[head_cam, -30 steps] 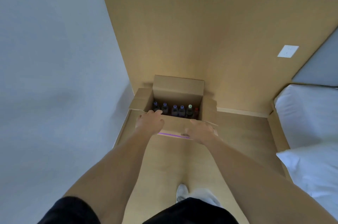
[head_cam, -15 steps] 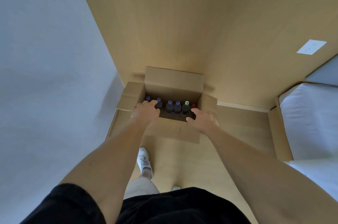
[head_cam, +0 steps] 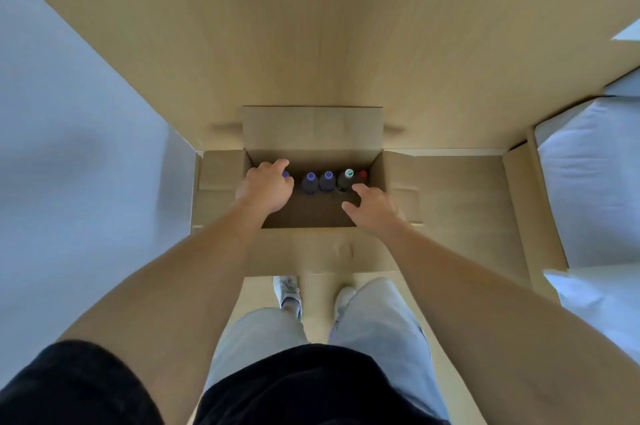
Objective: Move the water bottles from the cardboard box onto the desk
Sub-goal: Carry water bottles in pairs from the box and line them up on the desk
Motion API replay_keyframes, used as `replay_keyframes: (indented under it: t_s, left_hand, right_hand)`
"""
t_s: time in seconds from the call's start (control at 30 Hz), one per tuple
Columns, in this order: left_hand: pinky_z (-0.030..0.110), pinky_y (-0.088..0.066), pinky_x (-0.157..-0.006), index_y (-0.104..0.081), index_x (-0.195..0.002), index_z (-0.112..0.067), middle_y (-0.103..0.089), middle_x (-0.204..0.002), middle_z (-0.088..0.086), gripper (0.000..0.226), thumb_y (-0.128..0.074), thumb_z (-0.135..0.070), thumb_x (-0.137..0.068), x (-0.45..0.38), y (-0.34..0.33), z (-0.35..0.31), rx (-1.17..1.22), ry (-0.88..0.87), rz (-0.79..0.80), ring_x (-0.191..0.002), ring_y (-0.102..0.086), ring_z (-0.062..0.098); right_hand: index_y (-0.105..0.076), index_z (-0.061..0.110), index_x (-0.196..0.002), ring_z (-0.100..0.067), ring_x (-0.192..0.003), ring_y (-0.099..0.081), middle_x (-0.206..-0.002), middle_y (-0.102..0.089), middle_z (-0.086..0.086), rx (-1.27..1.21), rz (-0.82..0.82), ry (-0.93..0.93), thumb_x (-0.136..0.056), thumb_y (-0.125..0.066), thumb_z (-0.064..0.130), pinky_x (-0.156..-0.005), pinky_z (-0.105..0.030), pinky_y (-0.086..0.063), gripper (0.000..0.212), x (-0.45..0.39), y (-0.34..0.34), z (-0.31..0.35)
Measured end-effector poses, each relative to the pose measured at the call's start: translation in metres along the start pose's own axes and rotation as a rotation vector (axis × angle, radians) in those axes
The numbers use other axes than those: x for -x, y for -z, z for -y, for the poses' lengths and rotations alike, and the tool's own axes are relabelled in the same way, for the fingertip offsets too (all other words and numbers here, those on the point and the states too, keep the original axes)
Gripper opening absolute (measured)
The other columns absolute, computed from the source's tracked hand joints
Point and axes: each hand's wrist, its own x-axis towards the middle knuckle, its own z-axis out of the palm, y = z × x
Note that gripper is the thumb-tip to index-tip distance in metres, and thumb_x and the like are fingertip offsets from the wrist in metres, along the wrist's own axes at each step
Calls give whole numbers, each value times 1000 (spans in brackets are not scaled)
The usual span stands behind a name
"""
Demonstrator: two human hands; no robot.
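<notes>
1. I am standing over the open cardboard box (head_cam: 313,128) on the floor, its flaps folded outward and its far flap upright against the wooden panel (head_cam: 311,26).
2. My left hand (head_cam: 265,187) reaches down into the box at the left end of the row, over a bottle with a purple cap (head_cam: 285,175); the fingers (head_cam: 277,166) curl down around that bottle's top, though I cannot tell how firmly they hold it.
3. My right hand (head_cam: 370,208) hovers over the right part of the box, fingers spread and loose, grasping nothing.
4. All the water bottles are inside the box, upright in a row along its far wall: two more purple caps (head_cam: 310,176) (head_cam: 328,176), then a green and white cap (head_cam: 349,173), then a red cap (head_cam: 363,175) at the far right.
5. My right index fingertip lies just in front of the red-capped bottle.
6. Below my arms are my pale trousers and white shoes (head_cam: 287,289), and white bedding (head_cam: 588,182) lies to the right.
</notes>
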Motion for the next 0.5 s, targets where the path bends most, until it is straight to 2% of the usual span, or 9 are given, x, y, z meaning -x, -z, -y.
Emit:
replay_keyframes:
  t_s: [0.27,0.5]
  left_hand:
    - [49,-43,-104,-40,-149,-26,-51,-140,14,48,-44,-37,-102,-58,-56,28,-3,58,117,-126,-50,39]
    - [47,-43,-102,-34,-153,-29,-50,-141,12,52,-41,-39,-103,-97,-119,34,37,98,156,-126,-50,36]
  right_hand:
    - [-36,25,-151,-32,-130,-49,-143,-50,-8,11,65,10,-99,-46,50,-103,-44,-44,59,-77,-28,8]
    - [-32,28,-154,-29,-133,-46,-149,-46,-4,-7,114,4,-101,-47,48,-103,-43,-43,59,-139,-78,-10]
